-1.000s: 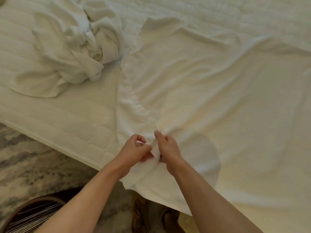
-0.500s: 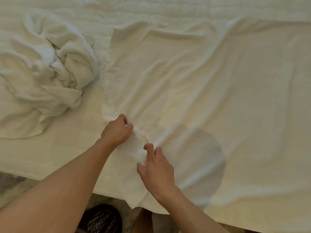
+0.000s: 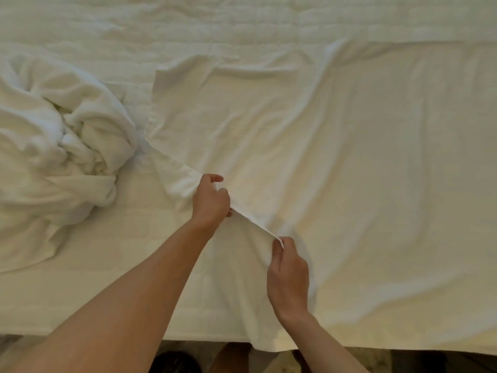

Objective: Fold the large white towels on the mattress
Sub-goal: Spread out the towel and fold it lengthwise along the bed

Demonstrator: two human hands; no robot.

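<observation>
Spread towel: flat on mattress, near edge overhanging; left hand and right hand each pinching its left hem, stretched taut between, likely to square it for folding; crumpled towel heaped left, unfolded.

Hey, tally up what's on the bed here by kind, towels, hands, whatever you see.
spread towel: 1
crumpled towel heap: 1, towels inside uncountable
hands: 2, left hand and right hand, both pinching the spread towel
mattress: 1
Total: 5
</observation>
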